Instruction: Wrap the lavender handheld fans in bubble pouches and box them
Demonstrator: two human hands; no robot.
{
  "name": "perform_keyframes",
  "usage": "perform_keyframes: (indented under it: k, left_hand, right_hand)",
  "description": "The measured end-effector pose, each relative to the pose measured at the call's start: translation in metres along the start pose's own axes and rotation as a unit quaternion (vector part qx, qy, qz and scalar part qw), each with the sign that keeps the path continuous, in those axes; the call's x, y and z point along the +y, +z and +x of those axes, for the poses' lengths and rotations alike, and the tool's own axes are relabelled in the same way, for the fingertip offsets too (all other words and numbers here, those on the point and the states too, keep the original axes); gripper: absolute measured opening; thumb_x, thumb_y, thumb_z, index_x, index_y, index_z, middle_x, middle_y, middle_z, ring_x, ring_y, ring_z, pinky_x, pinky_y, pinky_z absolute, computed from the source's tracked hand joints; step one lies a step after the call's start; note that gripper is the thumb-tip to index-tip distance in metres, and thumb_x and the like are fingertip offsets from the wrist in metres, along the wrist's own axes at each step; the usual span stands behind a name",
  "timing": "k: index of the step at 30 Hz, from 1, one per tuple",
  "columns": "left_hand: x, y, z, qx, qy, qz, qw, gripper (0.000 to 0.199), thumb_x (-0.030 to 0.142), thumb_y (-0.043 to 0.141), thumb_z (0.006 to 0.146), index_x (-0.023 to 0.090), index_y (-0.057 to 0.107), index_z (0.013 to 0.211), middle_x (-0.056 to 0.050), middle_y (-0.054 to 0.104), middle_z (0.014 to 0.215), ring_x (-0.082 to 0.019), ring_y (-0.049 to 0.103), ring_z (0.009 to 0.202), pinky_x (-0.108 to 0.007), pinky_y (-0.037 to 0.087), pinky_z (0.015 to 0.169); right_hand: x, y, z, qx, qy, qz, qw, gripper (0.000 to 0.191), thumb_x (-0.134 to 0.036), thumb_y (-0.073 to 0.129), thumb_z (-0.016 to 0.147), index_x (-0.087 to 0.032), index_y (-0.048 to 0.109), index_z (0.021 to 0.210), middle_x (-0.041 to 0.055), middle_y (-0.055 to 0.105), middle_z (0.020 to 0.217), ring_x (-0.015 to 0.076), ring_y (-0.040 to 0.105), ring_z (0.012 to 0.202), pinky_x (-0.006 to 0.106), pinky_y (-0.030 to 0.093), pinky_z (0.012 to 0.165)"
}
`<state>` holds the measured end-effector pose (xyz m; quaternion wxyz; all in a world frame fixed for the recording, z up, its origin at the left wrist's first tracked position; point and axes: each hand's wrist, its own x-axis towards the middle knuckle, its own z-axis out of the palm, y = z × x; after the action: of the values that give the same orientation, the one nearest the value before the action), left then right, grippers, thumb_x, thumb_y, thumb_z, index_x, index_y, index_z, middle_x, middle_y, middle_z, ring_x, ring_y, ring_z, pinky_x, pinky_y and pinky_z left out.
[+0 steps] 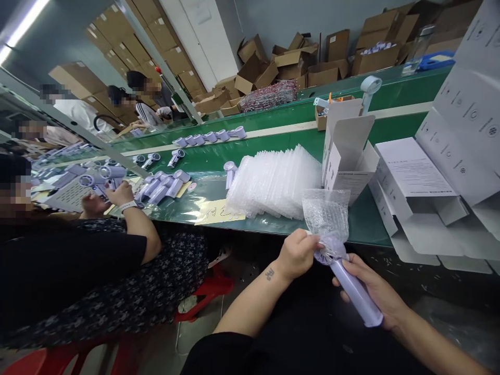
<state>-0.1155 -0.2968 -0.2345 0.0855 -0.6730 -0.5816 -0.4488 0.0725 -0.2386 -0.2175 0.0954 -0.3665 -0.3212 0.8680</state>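
My right hand (369, 284) is wrapped round the handle of a lilac handheld fan (357, 297), tilted with its head away from me. A clear bubble-wrap bag (327, 208) is partly over the fan's head. With closed fingers, my left hand (299, 254) pinches the bag's edge beside the fan head. Just beyond lies a row of stacked bubble-wrap bags (273, 182). One more lilac fan (230, 174) rests at the left end of that row.
White cartons stand at right, including an upright open box (347, 156) and a lying box (416, 172). A handwritten yellow note (221, 211) lies at the table edge. More fans (164, 186) are piled left, beside a seated co-worker (78, 271). A red stool (207, 294) is below.
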Motion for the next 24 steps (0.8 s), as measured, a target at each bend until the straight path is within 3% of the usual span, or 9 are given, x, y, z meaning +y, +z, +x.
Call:
perform_keyframes:
  k: [3, 5, 9, 13, 15, 17, 20, 22, 24]
  left_hand:
    - [0.002, 0.002, -0.011, 0.039, 0.096, 0.186, 0.977, 0.021, 0.012, 0.054, 0.082, 0.012, 0.057, 0.103, -0.003, 0.053, 0.066, -0.014, 0.053, 0.061, -0.025, 0.043, 0.052]
    - [0.006, 0.004, -0.017, 0.040, 0.090, 0.237, 0.966, 0.022, 0.012, 0.056, 0.080, 0.009, 0.056, 0.102, -0.005, 0.056, 0.068, -0.015, 0.054, 0.061, -0.025, 0.044, 0.051]
    - [0.022, 0.007, -0.022, 0.009, 0.073, 0.233, 0.970, 0.019, 0.011, 0.053, 0.081, 0.007, 0.055, 0.099, -0.004, 0.057, 0.064, -0.014, 0.055, 0.058, -0.024, 0.045, 0.049]
    - [0.037, 0.007, -0.019, -0.074, 0.227, 0.162, 0.957, 0.023, 0.021, 0.052, 0.083, 0.006, 0.056, 0.100, -0.003, 0.055, 0.061, -0.013, 0.052, 0.051, -0.025, 0.043, 0.043]
    - [0.039, 0.006, -0.017, -0.128, 0.246, 0.126, 0.952, 0.022, 0.022, 0.049, 0.085, 0.007, 0.057, 0.100, -0.003, 0.057, 0.063, -0.013, 0.054, 0.053, -0.025, 0.044, 0.043]
    - [0.041, 0.005, -0.014, -0.160, 0.185, 0.079, 0.966, 0.022, 0.018, 0.046, 0.085, 0.008, 0.057, 0.100, -0.004, 0.059, 0.066, -0.014, 0.057, 0.057, -0.025, 0.048, 0.047]
    - [0.047, 0.002, -0.004, -0.153, 0.025, -0.068, 0.986, 0.021, 0.014, 0.046, 0.080, 0.011, 0.058, 0.098, -0.005, 0.064, 0.073, -0.013, 0.061, 0.064, -0.025, 0.054, 0.059]
    - [0.055, 0.000, 0.008, -0.148, -0.088, -0.164, 0.971, 0.019, 0.015, 0.049, 0.077, 0.013, 0.061, 0.092, -0.005, 0.066, 0.075, -0.012, 0.062, 0.064, -0.024, 0.054, 0.062]
    - [0.062, 0.000, 0.021, -0.172, -0.228, -0.238, 0.928, 0.018, 0.016, 0.050, 0.077, 0.014, 0.063, 0.089, -0.003, 0.064, 0.066, -0.011, 0.060, 0.055, -0.022, 0.052, 0.054]
  right_hand:
    - [-0.003, 0.003, -0.003, 0.029, -0.025, 0.003, 0.999, 0.029, -0.039, 0.064, 0.080, -0.025, 0.044, 0.097, -0.0022, 0.063, 0.073, 0.0134, 0.061, 0.054, 0.024, 0.050, 0.046]
    - [-0.006, 0.006, -0.006, 0.066, -0.056, -0.002, 0.996, 0.037, -0.039, 0.069, 0.076, -0.026, 0.045, 0.100, -0.0019, 0.064, 0.076, 0.0163, 0.064, 0.062, 0.026, 0.052, 0.048]
    - [-0.008, 0.007, -0.008, 0.128, -0.101, -0.013, 0.987, 0.052, -0.035, 0.079, 0.065, -0.028, 0.046, 0.104, -0.0027, 0.063, 0.085, 0.0206, 0.066, 0.075, 0.030, 0.056, 0.051]
    - [-0.006, 0.001, -0.009, 0.087, -0.037, -0.003, 0.996, 0.050, -0.033, 0.074, 0.070, -0.031, 0.046, 0.112, -0.0042, 0.063, 0.077, 0.0159, 0.064, 0.058, 0.029, 0.055, 0.047]
    - [-0.005, -0.002, -0.011, 0.105, 0.000, 0.023, 0.994, 0.038, -0.032, 0.072, 0.072, -0.028, 0.049, 0.102, -0.0045, 0.063, 0.068, 0.0142, 0.062, 0.052, 0.028, 0.055, 0.048]
    - [-0.006, -0.002, -0.014, 0.144, 0.024, 0.054, 0.988, 0.031, -0.032, 0.072, 0.072, -0.025, 0.050, 0.093, -0.0022, 0.065, 0.066, 0.0137, 0.062, 0.051, 0.025, 0.056, 0.050]
    - [-0.013, 0.004, -0.019, 0.148, 0.066, 0.086, 0.983, 0.028, -0.034, 0.072, 0.073, -0.022, 0.052, 0.088, 0.0012, 0.067, 0.065, 0.0126, 0.062, 0.050, 0.021, 0.055, 0.049]
    - [-0.019, 0.008, -0.022, 0.129, 0.083, 0.103, 0.983, 0.025, -0.035, 0.072, 0.073, -0.022, 0.055, 0.087, 0.0000, 0.065, 0.062, 0.0120, 0.062, 0.048, 0.019, 0.055, 0.048]
    - [-0.025, 0.011, -0.025, 0.110, 0.108, 0.107, 0.982, 0.026, -0.036, 0.072, 0.073, -0.020, 0.059, 0.089, 0.0019, 0.067, 0.066, 0.0136, 0.065, 0.054, 0.019, 0.055, 0.050]
